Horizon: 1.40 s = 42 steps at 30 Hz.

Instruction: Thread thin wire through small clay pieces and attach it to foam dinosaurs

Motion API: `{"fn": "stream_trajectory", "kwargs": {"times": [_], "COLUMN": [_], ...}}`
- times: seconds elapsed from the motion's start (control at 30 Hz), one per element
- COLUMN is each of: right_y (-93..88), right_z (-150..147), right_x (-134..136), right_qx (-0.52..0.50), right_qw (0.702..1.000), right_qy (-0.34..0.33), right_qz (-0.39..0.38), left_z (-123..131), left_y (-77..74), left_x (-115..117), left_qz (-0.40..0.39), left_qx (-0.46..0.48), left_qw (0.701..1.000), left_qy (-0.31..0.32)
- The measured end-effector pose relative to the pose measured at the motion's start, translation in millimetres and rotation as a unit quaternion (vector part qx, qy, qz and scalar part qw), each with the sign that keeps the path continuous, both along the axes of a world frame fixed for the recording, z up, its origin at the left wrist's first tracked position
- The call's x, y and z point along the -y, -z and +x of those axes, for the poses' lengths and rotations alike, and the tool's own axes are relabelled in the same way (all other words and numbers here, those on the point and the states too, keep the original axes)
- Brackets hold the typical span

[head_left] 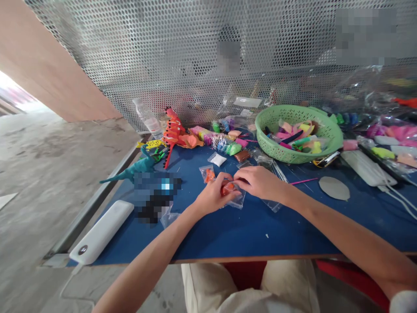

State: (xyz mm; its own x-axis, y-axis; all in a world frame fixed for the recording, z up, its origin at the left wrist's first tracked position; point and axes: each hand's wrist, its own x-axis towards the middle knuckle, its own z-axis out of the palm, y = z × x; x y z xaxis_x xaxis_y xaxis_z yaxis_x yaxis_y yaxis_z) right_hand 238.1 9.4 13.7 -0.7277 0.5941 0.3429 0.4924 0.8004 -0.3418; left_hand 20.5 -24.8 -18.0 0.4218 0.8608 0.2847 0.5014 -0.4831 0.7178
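Blue tabletop [254, 239] expanse between near edge [241, 259] and fingers [243, 173] on packet [229, 188]

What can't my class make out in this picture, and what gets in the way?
Head view: orange contents of the clear bag, partly covered by the left hand.
Head view: the bottom of the green basket, hidden by heaped pieces.
Head view: the bottle label, too small and blurred to read.
Head view: a dark thing, pixelated.

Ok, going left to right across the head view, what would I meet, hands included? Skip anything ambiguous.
White power bank, orange figure, left hand, clear bag with orange contents, right hand, thin pink stick, grey oval disc.
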Motion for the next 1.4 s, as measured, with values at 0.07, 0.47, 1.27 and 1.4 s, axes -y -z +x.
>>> {"fn": "stream_trajectory", "kwargs": {"times": [0.07,0.47,1.27,1.4], "right_y": [5.3,13.5,32.3,36.3], "right_z": [3.5,8.4,24.5,28.0], "right_x": [1.7,16.8,2.0,-3.7], "right_qx": [0.004,-0.114,-0.112,-0.104], "right_qw": [1.000,0.990,0.992,0.992], "right_qy": [-0.007,0.026,0.060,0.068], "right_qz": [0.014,-0.084,-0.024,-0.011], "left_z": [-2.3,10.5,16.0,10.6], "left_y": [-3.5,4.7,5.1,5.5], "left_x": [-0.4,-8.6,-6.4,-11.6], "left_qz": [-0.007,-0.130,-0.043,-0.015], "left_qx": [-0.003,0.243,0.090,0.042], "left_qw": [1.000,0.957,0.992,0.996], "left_qy": [0.014,-0.094,-0.073,-0.082]}}
